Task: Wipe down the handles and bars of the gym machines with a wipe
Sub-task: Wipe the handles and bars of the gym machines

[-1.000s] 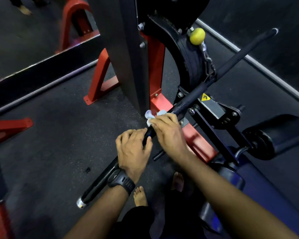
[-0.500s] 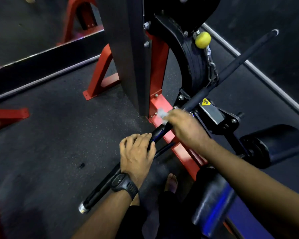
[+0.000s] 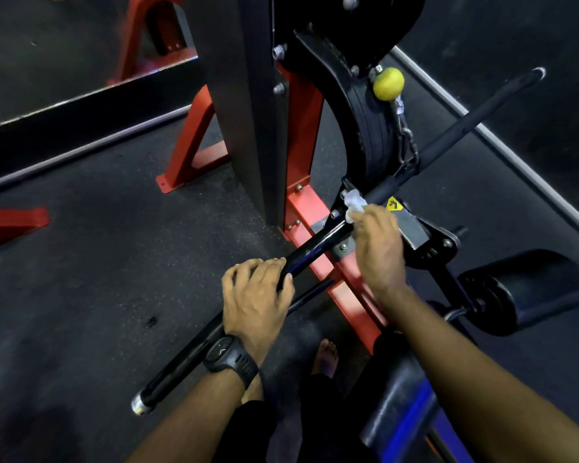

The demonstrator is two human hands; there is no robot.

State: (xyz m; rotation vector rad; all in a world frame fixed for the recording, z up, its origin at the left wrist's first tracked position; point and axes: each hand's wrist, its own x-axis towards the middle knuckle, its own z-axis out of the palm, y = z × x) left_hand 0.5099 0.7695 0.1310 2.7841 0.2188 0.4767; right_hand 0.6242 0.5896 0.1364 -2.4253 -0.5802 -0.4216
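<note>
Item: bar (image 3: 316, 250), part-wiped. L hand (image 3: 254, 302): fingers curled round bar, steadying. R hand (image 3: 378, 248): fingers pinch wipe (image 3: 353, 202) onto bar nr chain (image 3: 406, 142). Rec.: wrap wipe fully, firm pressure twd far end.

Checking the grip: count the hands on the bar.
2. The left hand grips the bar toward its near end; the right hand holds the wipe on it farther up, near the chain.

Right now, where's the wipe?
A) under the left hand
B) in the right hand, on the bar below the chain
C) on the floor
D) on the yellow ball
B: the right hand holds the wipe against the bar just below the chain; the left hand only grips the bar lower down.
</note>
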